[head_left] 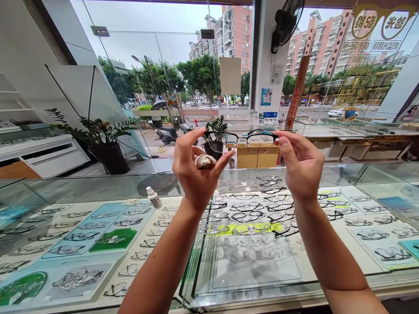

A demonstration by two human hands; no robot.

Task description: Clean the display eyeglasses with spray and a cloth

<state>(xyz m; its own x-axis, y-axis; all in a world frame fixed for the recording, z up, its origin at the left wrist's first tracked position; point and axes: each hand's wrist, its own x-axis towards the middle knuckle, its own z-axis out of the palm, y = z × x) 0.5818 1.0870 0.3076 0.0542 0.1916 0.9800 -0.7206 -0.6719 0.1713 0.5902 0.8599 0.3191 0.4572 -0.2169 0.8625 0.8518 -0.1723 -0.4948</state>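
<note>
A pair of eyeglasses (242, 138) with dark upper rims is held up level in front of me, above the glass counter. My left hand (196, 168) grips its left lens rim between thumb and index finger. Tucked in the curled fingers of that hand is a crumpled pale cloth (204, 161). My right hand (303, 165) pinches the glasses at the right hinge, between thumb and fingers. The lenses face away from me, and the street shows through them.
Below lies a glass display counter (257, 261) with rows of eyeglass frames inside. A small white bottle (153, 197) stands on it, left of my left forearm. Farther off are a potted plant (109, 157), a wooden cabinet (257, 156), a wall fan (288, 19) and another counter (353, 131).
</note>
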